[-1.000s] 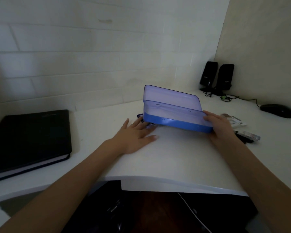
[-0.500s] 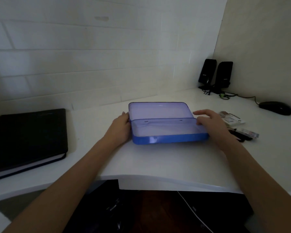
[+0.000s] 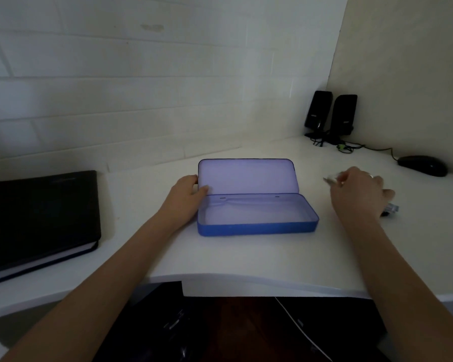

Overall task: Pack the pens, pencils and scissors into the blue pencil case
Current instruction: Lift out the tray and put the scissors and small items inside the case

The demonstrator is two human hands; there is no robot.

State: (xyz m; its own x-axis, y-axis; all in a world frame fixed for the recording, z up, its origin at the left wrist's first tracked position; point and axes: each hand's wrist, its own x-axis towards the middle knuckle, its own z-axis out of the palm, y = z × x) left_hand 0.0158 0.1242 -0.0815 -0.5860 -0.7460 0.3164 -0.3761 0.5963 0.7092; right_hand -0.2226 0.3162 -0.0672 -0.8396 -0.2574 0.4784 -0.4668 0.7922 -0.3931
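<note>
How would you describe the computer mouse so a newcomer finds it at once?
Start at the white desk and follow it to the far right corner, where two upright black speakers stand by the wall. Just right of them, nearer the camera, lies the mouse. Unlike the tall speakers it is low, rounded and black, with a cable running back towards them.

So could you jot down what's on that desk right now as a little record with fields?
case: blue pencil case, lid open, tray looks empty
left hand: left hand grips the case's left end, thumb on the lid
right hand: right hand pinches a blurred, pale, thin item, identity unclear
beside right hand: a clear-capped item, partly hidden
left of desk: black notebook
far corner: two speakers, mouse
</note>
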